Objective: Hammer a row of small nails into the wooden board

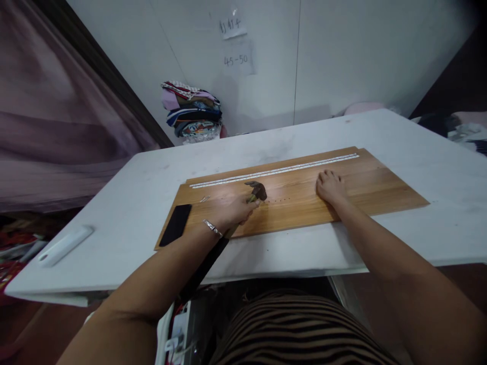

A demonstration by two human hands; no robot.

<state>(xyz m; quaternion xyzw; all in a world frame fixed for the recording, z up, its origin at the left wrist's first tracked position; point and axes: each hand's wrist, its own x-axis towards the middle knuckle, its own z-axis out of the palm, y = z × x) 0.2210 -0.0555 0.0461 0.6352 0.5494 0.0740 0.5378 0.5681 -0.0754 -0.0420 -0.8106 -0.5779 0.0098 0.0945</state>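
Observation:
My left hand [236, 210] is closed around the neck of a claw hammer [258, 190], just below its head. The hammer's dark handle runs back beneath my left wrist toward the table's front edge. Under the head lies a wooden board [300, 213], with a row of small dark dots, perhaps nails or holes, to the right of the hammer. My right hand [330, 186] rests on the board farther right, palm down, its fingers slightly bent and holding nothing visible. A few thin nails [205, 198] lie on the board left of my left hand.
Two pale measuring strips [274, 171] run along the board's far side. A black rectangular pad [175, 224] lies at its left end. On the white table [125, 203] is a long white object [65, 246]. Folded cloths [194, 111] are stacked by the wall.

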